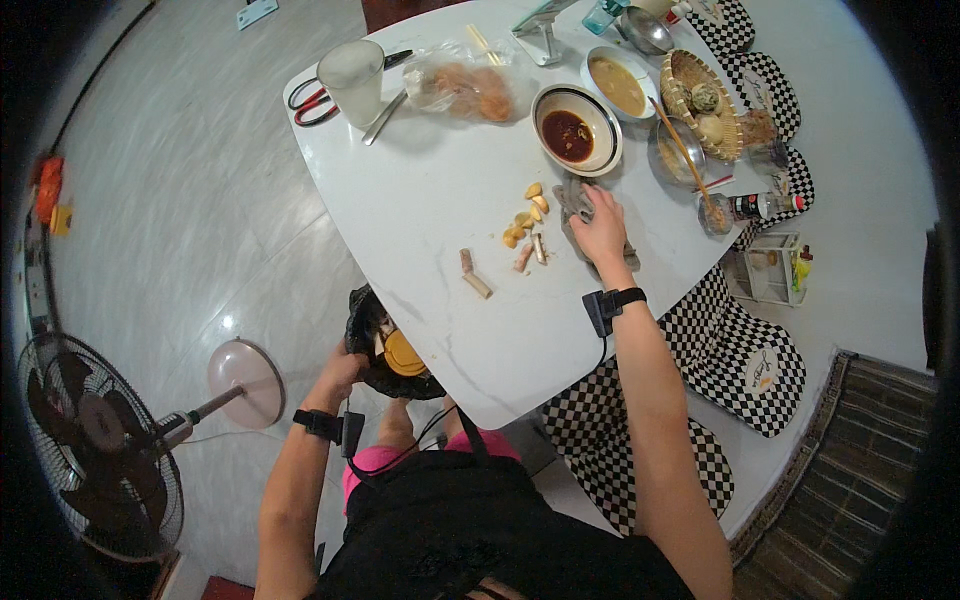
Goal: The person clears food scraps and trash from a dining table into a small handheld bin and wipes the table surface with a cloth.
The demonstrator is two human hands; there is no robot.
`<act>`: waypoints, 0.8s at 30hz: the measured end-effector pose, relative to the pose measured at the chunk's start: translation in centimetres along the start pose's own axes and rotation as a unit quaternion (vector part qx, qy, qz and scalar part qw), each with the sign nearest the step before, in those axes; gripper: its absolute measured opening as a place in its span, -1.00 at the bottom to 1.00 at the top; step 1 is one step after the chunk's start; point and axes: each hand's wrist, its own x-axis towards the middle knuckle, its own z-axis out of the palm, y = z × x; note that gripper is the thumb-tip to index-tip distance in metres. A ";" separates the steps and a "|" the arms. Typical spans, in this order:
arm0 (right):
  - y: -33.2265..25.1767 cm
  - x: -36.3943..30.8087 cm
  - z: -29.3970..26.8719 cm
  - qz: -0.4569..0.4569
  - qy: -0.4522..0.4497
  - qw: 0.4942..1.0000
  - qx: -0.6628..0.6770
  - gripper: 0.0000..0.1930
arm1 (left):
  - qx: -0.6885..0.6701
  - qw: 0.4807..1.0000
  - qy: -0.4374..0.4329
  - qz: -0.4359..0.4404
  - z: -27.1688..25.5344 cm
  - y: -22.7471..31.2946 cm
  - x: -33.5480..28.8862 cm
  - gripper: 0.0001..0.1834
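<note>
My right hand presses down on a crumpled grey cloth on the white table, its fingers curled over it. Just left of the cloth lie several small yellow pieces, which look like food scraps. Below them are short pale-brown tube-like pieces. Off the table's near left edge, my left hand grips the rim of a black plastic bag, perhaps lining a bin. A round yellow-orange lid-like thing shows among the rubbish inside.
Beyond the cloth stands a bowl of dark sauce, near a bowl of soup, a metal bowl and a woven basket. A cup, scissors and bagged food sit far left. Checkered chairs line the right; a fan stands left.
</note>
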 end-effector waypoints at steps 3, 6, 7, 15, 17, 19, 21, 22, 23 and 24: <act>-1.9 0.4 -0.1 -0.046 -0.029 0.999 0.006 -0.37 | -0.001 1.000 0.009 -0.001 0.4 0.5 0.0 -0.50; -3.4 0.7 -0.6 -0.100 -0.062 0.993 0.007 -0.36 | -0.012 1.000 0.001 0.016 0.1 0.5 0.5 -0.51; -3.8 0.8 -0.8 -0.102 -0.063 0.993 0.009 -0.36 | -0.017 0.999 -0.015 0.033 -0.1 0.3 0.7 -0.51; -6.0 -0.9 -1.0 -0.225 -0.122 0.967 -0.012 -0.27 | -0.006 1.000 0.002 0.012 -0.1 1.1 0.4 -0.52; -6.9 -2.0 -1.0 -0.220 -0.137 0.966 0.002 -0.27 | -0.032 0.999 0.003 0.026 1.0 1.6 -0.2 -0.52; -8.8 -3.3 -0.8 -0.224 -0.140 0.965 0.011 -0.27 | -0.029 0.999 0.009 0.028 0.4 0.8 0.3 -0.54; -9.9 -4.5 -0.4 -0.225 -0.137 0.964 0.017 -0.27 | -0.018 0.999 0.025 0.038 0.3 0.5 0.4 -0.58; -10.3 -5.1 -0.3 -0.228 -0.140 0.963 0.019 -0.27 | -0.020 0.999 0.028 0.037 0.3 0.4 0.6 -0.58; -10.8 -5.7 -0.1 -0.236 -0.140 0.961 0.019 -0.26 | -0.008 0.999 0.009 0.037 0.2 0.3 0.7 -0.56; -11.2 -6.2 0.0 -0.244 -0.140 0.959 0.019 -0.26 | 0.005 0.999 -0.011 0.038 0.1 0.3 0.8 -0.54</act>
